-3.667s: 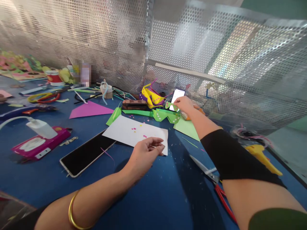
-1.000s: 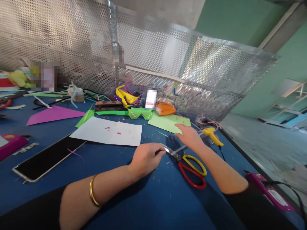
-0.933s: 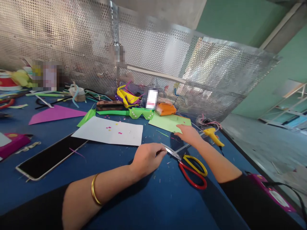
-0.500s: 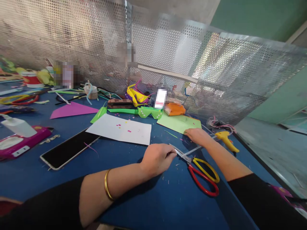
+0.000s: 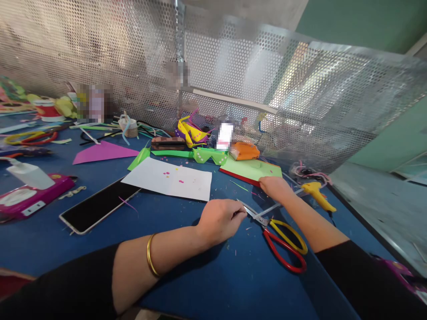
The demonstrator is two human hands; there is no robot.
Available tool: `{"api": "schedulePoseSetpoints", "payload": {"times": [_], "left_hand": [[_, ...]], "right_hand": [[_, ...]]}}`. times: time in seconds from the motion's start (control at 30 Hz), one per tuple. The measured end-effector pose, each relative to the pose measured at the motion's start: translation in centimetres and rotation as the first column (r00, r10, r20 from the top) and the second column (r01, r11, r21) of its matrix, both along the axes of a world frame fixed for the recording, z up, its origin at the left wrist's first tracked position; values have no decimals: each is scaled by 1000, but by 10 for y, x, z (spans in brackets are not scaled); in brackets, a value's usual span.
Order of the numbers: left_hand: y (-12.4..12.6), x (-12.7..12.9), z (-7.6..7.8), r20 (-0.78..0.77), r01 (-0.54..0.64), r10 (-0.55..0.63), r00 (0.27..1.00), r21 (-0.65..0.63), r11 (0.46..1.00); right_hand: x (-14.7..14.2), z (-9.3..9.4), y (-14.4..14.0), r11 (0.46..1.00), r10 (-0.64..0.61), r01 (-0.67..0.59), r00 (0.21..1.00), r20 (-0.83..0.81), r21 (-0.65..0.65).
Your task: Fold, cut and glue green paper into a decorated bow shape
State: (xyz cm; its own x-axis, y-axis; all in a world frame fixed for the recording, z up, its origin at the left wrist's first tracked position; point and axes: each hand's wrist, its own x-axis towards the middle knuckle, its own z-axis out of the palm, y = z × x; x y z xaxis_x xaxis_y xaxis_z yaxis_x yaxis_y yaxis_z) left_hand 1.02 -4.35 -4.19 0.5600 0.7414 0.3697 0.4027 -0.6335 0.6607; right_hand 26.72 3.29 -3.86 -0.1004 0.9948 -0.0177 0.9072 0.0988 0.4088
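Right hand [image 5: 275, 186], right of centre in the frame, has its fingers closed on the near edge of a stack of paper sheets [image 5: 253, 170]: light green on top, a red edge showing underneath, that edge lifted slightly off the blue table [image 5: 213, 275]. How many sheets are in the pinch cannot be told.

Left hand [image 5: 218, 218], at centre, lies loosely curled, fingertips together and touching or just beside the blade tips of the scissors [image 5: 276, 231]. Whether they pinch anything cannot be told.

The scissors lie open on the table, red and yellow handles toward the lower right, one blade passing under the right wrist.

Risks, as judged:
- Blade tips sit at the left fingertips; a slide of either hand could nick a finger.
- The right forearm crosses the open blade, so dragging the sheets back could catch the scissors and sweep them along.
- If the pinch holds only the top sheet, the green and red layers may separate and skew.
- The yellow glue gun [image 5: 318, 195] lies just right of the right wrist, its cord trailing; an elbow swing could snag it.
- The white sheet [image 5: 168, 178] with loose confetti, centre left, is near enough to be disturbed.
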Motion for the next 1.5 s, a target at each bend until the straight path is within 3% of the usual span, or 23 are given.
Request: {"api": "schedulePoseSetpoints", "payload": {"times": [0.2,0.37,0.67,1.17,1.27,1.37,1.5], "left_hand": [[0,0,2,-27,-14,13,1000,-13,1000],[0,0,2,-41,-15,14,999,-21,1000],[1,1,1,-28,-29,28,999,-15,999],[5,0,-1,-41,-43,44,998,24,999],[7,-2,0,-50,-58,62,997,83,995],[13,-1,3,-81,-68,85,993,188,980],[32,16,11,-291,12,84,953,315,949]], "right_hand": [[-3,1,1,979,-103,110,994,-46,169],[2,18,3,935,-147,176,982,-115,308],[25,48,15,808,-221,366,915,-338,462],[56,44,16,678,-86,489,795,-601,549],[57,43,15,677,-60,488,782,-620,551],[56,43,13,711,-34,455,784,-620,536],[52,45,9,764,-6,382,810,-587,519]]}}
